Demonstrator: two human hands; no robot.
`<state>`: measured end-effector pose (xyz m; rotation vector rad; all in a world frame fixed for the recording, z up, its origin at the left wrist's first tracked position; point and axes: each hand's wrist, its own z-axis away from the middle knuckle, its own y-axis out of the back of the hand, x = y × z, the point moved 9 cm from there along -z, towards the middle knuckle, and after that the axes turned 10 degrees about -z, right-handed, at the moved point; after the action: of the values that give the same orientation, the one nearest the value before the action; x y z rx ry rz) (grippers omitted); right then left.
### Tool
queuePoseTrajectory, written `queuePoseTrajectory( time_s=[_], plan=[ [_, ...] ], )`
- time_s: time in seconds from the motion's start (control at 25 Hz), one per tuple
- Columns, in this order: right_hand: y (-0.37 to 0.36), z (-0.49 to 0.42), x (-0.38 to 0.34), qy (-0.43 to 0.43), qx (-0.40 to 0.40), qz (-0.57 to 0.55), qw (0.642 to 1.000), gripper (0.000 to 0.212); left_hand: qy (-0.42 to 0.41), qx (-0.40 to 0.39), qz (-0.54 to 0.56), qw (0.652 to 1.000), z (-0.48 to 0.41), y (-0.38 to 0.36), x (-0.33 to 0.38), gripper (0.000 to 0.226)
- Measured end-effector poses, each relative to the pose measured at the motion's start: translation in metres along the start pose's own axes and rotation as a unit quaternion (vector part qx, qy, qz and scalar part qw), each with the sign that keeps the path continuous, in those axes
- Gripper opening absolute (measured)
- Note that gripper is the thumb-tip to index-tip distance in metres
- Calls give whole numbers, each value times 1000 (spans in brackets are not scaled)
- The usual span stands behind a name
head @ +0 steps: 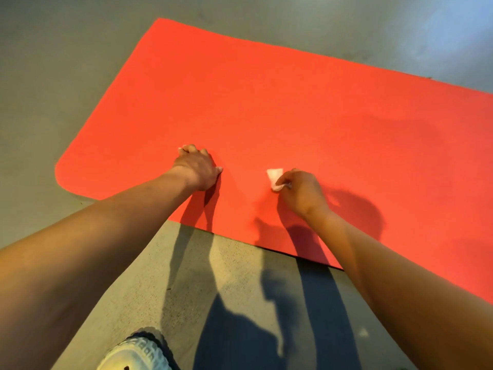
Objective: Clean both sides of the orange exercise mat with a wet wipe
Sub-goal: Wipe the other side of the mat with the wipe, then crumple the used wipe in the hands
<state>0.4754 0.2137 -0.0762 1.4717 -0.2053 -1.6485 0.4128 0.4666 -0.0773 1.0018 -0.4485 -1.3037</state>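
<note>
On the orange mat (pixel 266 102), left hand (pixel 196 168) presses flat, right hand (pixel 301 192) pinches wipe (pixel 274 175).

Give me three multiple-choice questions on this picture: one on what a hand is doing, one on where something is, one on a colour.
1. What is the left hand doing?
A. lifting a corner of the mat
B. resting on the mat, holding nothing
C. hanging clear of the mat

2. Where is the wipe?
A. under the left hand
B. at the mat's far edge
C. on the mat, pinched by the right hand

3. What colour is the wipe?
A. white
B. blue
C. yellow

Answers:
1 B, the hand lies on the flat mat with nothing in it.
2 C, the right hand's fingers pinch the wipe where it touches the mat.
3 A, it shows white against the orange.
</note>
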Motion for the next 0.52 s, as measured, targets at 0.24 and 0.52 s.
queuePoseTrajectory(
  time_s=[0.24,0.52],
  plan=[
    [-9,10,-26,-70,-88,-270,956,25,-147,49,343,926,20,49,101,19],
    [106,-5,4,-148,119,-353,916,20,-203,-2,494,846,26,141,150,9]
  ],
)
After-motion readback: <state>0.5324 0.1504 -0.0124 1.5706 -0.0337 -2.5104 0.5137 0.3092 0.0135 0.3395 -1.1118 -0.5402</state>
